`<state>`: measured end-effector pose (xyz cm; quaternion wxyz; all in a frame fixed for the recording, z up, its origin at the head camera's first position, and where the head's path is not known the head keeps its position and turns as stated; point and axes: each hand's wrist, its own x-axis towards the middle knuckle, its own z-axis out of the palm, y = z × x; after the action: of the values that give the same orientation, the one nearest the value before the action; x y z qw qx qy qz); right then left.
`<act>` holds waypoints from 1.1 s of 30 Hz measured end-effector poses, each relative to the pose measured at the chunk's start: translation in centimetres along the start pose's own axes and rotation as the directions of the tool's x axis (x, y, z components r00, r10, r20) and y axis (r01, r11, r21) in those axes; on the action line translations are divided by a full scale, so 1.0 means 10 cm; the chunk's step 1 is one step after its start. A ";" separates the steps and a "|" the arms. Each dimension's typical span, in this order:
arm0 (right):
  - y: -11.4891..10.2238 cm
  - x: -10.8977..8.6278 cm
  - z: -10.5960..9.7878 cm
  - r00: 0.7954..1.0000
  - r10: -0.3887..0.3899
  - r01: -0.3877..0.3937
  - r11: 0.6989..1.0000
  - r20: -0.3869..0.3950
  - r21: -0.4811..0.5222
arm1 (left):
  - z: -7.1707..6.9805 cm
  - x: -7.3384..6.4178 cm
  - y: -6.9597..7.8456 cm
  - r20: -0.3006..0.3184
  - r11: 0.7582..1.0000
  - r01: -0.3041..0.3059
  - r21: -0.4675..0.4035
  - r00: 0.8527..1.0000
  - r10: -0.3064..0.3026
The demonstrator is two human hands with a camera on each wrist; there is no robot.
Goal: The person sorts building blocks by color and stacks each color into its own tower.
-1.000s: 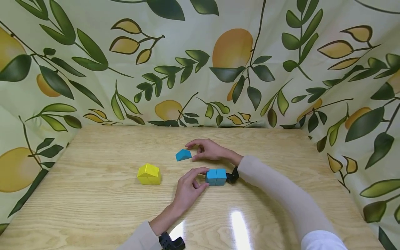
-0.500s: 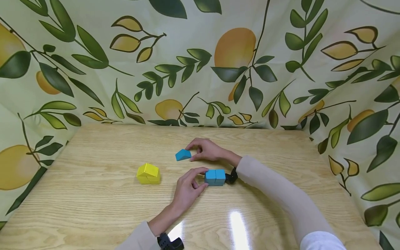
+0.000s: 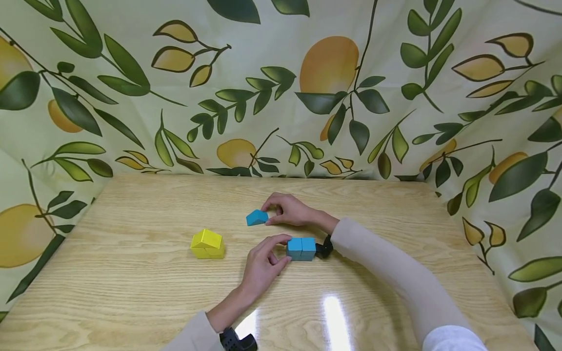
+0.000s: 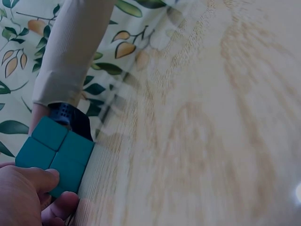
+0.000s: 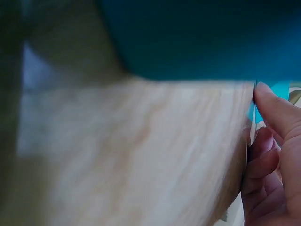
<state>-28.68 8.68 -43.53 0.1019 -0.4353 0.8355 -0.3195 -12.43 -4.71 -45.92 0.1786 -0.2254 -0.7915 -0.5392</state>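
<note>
A house-shaped pair of rows of blue blocks is not closed by a roof; the blue cube stack (image 3: 301, 249) shows seams between its cubes. My left hand (image 3: 262, 265) pinches its left end between thumb and forefinger. In the left wrist view the thumb (image 4: 43, 180) presses against the teal-looking stack (image 4: 52, 149). Farther back, my right hand (image 3: 293, 210) pinches the right end of a blue triangular block (image 3: 256, 218). The right wrist view shows that hand's thumb (image 5: 277, 110) on a sliver of blue, while a large dark-blue surface (image 5: 207, 40) fills the top.
Left of both hands, a yellow block house (image 3: 207, 244) with a pitched top stands on the wooden table (image 3: 131, 292). A black wrist camera (image 3: 325, 247) sits right beside the blue stack's right end. A leaf-and-fruit printed cloth (image 3: 263, 44) hangs behind the table.
Both hands keep their holds on the blue blocks and stay almost still. The whole scene shifts slightly left as the head view moves.
</note>
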 end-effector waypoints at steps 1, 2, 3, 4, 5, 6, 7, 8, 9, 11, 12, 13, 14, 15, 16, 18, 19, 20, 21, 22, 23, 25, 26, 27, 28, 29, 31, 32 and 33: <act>0.00 0.00 -0.01 1.000 -0.001 0.001 1.000 0.002 -0.009 | 0.00 0.00 0.00 -0.001 1.000 -0.003 -0.001 1.000 0.003; -0.01 -0.01 -0.01 1.000 -0.001 0.001 1.000 0.004 -0.018 | 0.01 0.00 0.00 -0.001 1.000 -0.006 -0.003 1.000 0.006; -0.02 -0.02 -0.03 1.000 -0.001 0.002 1.000 0.005 -0.023 | 0.01 0.01 0.00 -0.001 1.000 -0.009 -0.005 1.000 0.009; -0.03 -0.03 -0.03 1.000 0.000 0.001 1.000 0.005 -0.031 | 0.01 0.01 0.00 0.000 1.000 -0.011 -0.007 1.000 0.011; -0.03 -0.03 -0.05 1.000 0.000 0.000 0.999 0.004 -0.034 | 0.01 0.01 0.01 0.000 1.000 -0.010 -0.010 1.000 0.010; -0.04 -0.04 -0.06 1.000 0.000 0.000 0.999 0.001 -0.037 | 0.01 0.01 0.01 0.000 1.000 -0.011 -0.011 1.000 0.011; -0.03 -0.05 -0.07 1.000 0.000 0.000 0.999 -0.004 -0.039 | 0.01 0.02 0.01 0.000 1.000 -0.010 -0.011 1.000 0.010; -0.02 -0.07 -0.08 1.000 0.002 -0.003 0.999 -0.010 -0.046 | 0.01 0.02 0.01 0.000 1.000 -0.009 -0.010 1.000 0.009; -0.02 -0.08 -0.10 1.000 0.007 -0.007 0.999 -0.015 -0.051 | 0.01 0.02 0.01 0.000 1.000 -0.007 -0.010 1.000 0.007; 0.01 -0.12 -0.12 1.000 0.017 -0.019 0.998 -0.024 -0.065 | 0.01 0.02 0.02 0.002 1.000 -0.001 -0.009 1.000 0.001; 0.03 -0.14 -0.13 0.999 0.023 -0.025 0.997 -0.029 -0.069 | 0.01 0.02 0.02 0.002 1.000 0.002 -0.008 1.000 -0.002; 0.04 -0.16 -0.14 0.999 0.030 -0.032 0.997 -0.033 -0.072 | 0.01 0.03 0.02 0.002 1.000 0.005 -0.008 1.000 -0.005; 0.05 -0.18 -0.16 0.999 0.038 -0.040 0.997 -0.037 -0.073 | 0.01 0.03 0.02 0.002 1.000 0.006 -0.006 1.000 -0.006; 0.07 -0.20 -0.17 0.998 0.043 -0.046 0.996 -0.041 -0.070 | 0.01 0.03 0.02 0.001 1.000 0.005 -0.006 1.000 -0.005; 0.09 -0.22 -0.18 0.998 0.048 -0.051 0.997 -0.045 -0.066 | 0.01 0.03 0.02 0.000 1.000 0.005 -0.005 1.000 -0.005; 0.13 -0.25 -0.20 0.997 0.057 -0.060 0.997 -0.051 -0.057 | 0.00 0.03 0.02 -0.003 1.000 0.005 0.000 1.000 -0.005; 0.14 -0.27 -0.21 0.997 0.061 -0.064 0.997 -0.056 -0.050 | 0.00 0.03 0.03 -0.003 1.000 0.006 0.001 1.000 -0.006; 0.16 -0.29 -0.22 0.996 0.065 -0.068 0.997 -0.061 -0.042 | 0.00 0.03 0.03 -0.002 1.000 0.009 0.004 1.000 -0.009; 0.17 -0.30 -0.22 0.995 0.068 -0.070 0.997 -0.066 -0.033 | -0.01 0.03 0.03 0.001 1.000 0.014 0.005 1.000 -0.014; 0.17 -0.31 -0.21 0.995 0.072 -0.074 0.997 -0.069 -0.024 | -0.01 0.03 0.03 0.005 1.000 0.021 0.007 1.000 -0.021; 0.17 -0.32 -0.21 0.995 0.074 -0.075 0.997 -0.071 -0.015 | -0.02 0.02 0.03 0.007 1.000 0.028 0.011 1.000 -0.028; 0.17 -0.32 -0.18 0.994 0.075 -0.075 0.997 -0.076 0.009 | -0.03 0.01 0.02 0.009 0.999 0.035 0.016 0.999 -0.035; 0.17 -0.32 -0.17 0.994 0.076 -0.074 0.997 -0.076 0.019 | -0.03 0.00 0.01 0.010 0.999 0.037 0.019 0.999 -0.037; 0.17 -0.31 -0.16 0.994 0.078 -0.076 0.997 -0.076 0.027 | -0.03 -0.01 0.01 0.011 0.999 0.032 0.015 0.999 -0.033; 0.17 -0.31 -0.15 0.994 0.081 -0.078 0.996 -0.078 0.035 | -0.03 -0.01 0.01 0.012 0.999 0.032 0.012 0.999 -0.032; 0.17 -0.31 -0.14 0.993 0.084 -0.080 0.996 -0.080 0.046 | -0.03 -0.01 0.01 0.012 0.999 0.032 0.009 0.999 -0.033; 0.17 -0.30 -0.14 0.992 0.097 -0.093 0.994 -0.085 0.061 | -0.02 -0.01 0.01 0.015 0.999 0.038 0.001 0.999 -0.038; 0.16 -0.31 -0.14 0.990 0.107 -0.101 0.993 -0.088 0.068 | -0.02 -0.01 0.02 0.018 0.999 0.041 -0.003 0.999 -0.041; 0.16 -0.31 -0.14 0.989 0.118 -0.111 0.991 -0.089 0.076 | -0.02 -0.01 0.03 0.020 0.999 0.046 -0.008 0.999 -0.046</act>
<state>-28.51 12.46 -43.80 0.0961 -0.3673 0.8512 -0.3624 -12.22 -4.79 -45.67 0.1573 -0.2131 -0.7960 -0.5443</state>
